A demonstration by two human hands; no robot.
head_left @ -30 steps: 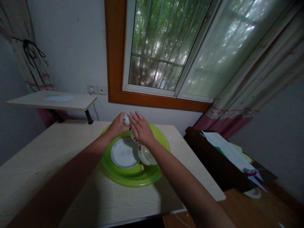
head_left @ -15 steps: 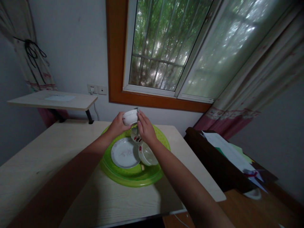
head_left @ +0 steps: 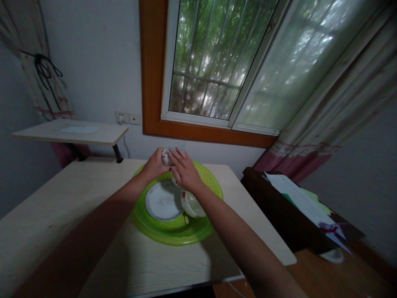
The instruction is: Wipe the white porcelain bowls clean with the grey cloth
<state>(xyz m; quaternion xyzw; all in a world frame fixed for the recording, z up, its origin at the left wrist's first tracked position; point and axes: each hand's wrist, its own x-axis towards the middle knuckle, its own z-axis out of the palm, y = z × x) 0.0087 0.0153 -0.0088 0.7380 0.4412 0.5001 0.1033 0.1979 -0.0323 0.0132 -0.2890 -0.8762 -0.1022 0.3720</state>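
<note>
My left hand (head_left: 154, 164) grips a small white bowl (head_left: 166, 157) with red marks, held up above the far side of a green plastic basin (head_left: 169, 239). My right hand (head_left: 187, 173) lies over the bowl's right side, fingers stretched along it, pressing a pale grey-green cloth (head_left: 180, 146) that is mostly hidden beneath them. Inside the basin a white plate (head_left: 163, 200) lies at the left. A white bowl (head_left: 192, 205) with a red pattern stands to its right, partly behind my right forearm. Another bowl (head_left: 174, 179) is mostly covered by my right hand.
The basin stands on a light wooden table (head_left: 102, 256). A raised shelf (head_left: 70, 132) is at the table's back left. Beyond the table's right edge, a dark brown piece of furniture (head_left: 273, 211) carries papers (head_left: 297, 194). A window (head_left: 214, 62) is ahead.
My right hand has slid up and left across the held bowl, covering more of it. The bowl has turned in my left hand. The basin's contents have stayed put.
</note>
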